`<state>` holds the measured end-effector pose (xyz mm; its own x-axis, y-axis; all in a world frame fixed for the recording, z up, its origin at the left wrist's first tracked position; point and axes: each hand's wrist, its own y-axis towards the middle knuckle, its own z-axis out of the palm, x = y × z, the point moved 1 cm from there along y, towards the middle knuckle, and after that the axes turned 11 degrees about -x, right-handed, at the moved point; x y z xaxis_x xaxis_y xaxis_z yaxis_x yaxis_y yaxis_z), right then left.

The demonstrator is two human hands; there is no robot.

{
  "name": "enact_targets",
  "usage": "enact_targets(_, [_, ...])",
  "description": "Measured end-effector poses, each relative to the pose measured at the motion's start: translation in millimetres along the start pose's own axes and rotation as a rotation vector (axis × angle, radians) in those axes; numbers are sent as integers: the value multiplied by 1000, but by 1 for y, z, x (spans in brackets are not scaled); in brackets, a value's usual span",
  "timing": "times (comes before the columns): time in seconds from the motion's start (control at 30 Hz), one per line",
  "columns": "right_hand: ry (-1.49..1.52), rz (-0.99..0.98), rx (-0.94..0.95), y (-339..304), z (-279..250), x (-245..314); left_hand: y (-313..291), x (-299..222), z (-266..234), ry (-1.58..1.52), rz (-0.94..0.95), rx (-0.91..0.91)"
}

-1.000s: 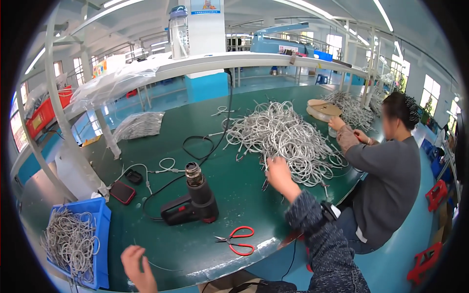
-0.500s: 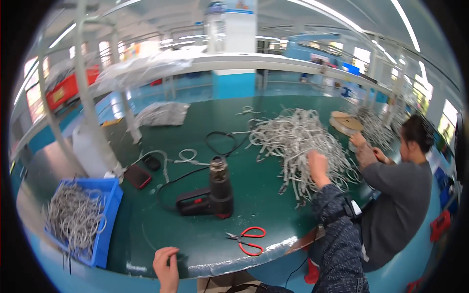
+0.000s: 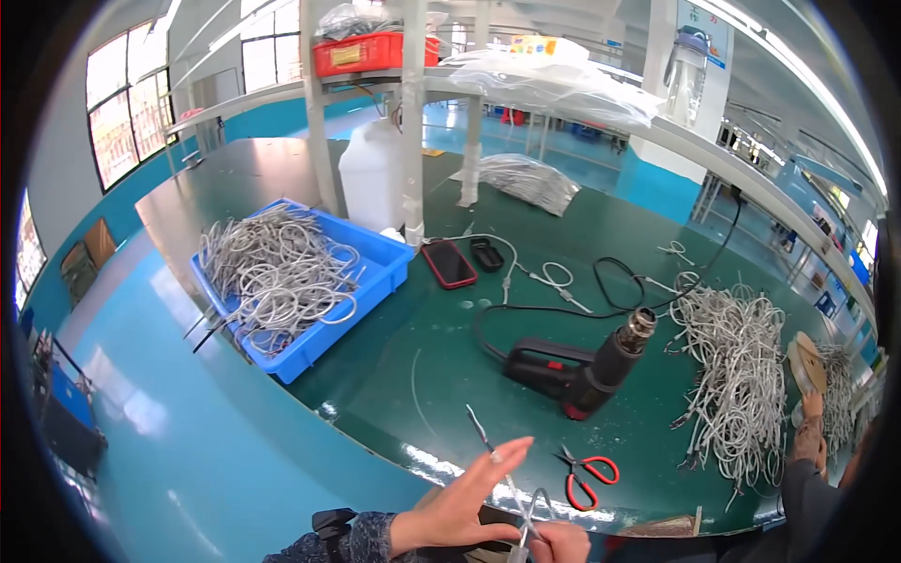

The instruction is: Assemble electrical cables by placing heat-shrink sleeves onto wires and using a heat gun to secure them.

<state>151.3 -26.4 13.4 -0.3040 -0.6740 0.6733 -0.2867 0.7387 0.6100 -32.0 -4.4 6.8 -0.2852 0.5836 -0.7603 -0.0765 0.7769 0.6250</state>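
Observation:
A grey cable point(image 3: 514, 490) with a dark sleeve near its bare tip runs up over the table's front edge. My right hand point(image 3: 561, 542), low in the view, is closed around the looped part of this cable. My left hand point(image 3: 460, 507) has its fingers stretched out and its thumb apart; the cable passes along its fingers. Whether they press on it is hard to see. Just right of my hands lie small red-handled scissors point(image 3: 584, 477), blades apart. A black heat gun point(image 3: 601, 375) stands beyond them, nozzle up and tilted right.
At left, a blue tray point(image 3: 380, 281) holds coiled grey cables. A red-edged phone point(image 3: 449, 265) and a small black case point(image 3: 486, 253) lie near a white jug point(image 3: 368, 174). A cable heap point(image 3: 737, 375) covers the right side; beside it a co-worker's hand point(image 3: 811, 405) touches a spool point(image 3: 805, 364).
My view has swung left. My right hand has left the cable heap and now grips a cable in front of me; my left hand has come alongside it.

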Motion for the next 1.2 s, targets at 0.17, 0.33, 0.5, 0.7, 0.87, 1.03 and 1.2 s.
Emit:
enact_targets(0.17, [745,954,108,-1,16,-16,-11,1,-8,-88,-175,179])
enact_targets(0.33, [90,3,-52,9,32,-27,-21,2,-7,-62,-437,27])
enact_targets(0.5, [539,681,-180,21,36,-23,-30,9,-12,-167,-618,-97])
enact_targets(0.7, [703,625,-218,26,31,-42,-26,2,-17,-48,-585,98])
enact_targets(0.87, [752,514,-106,20,21,-41,-11,-16,-29,235,-266,436])
enact_targets(1.03, [874,519,107,14,24,-39,22,-33,-16,211,-103,197])
enact_targets(1.2, [801,609,97,9,26,-33,34,-35,6,43,-160,132])
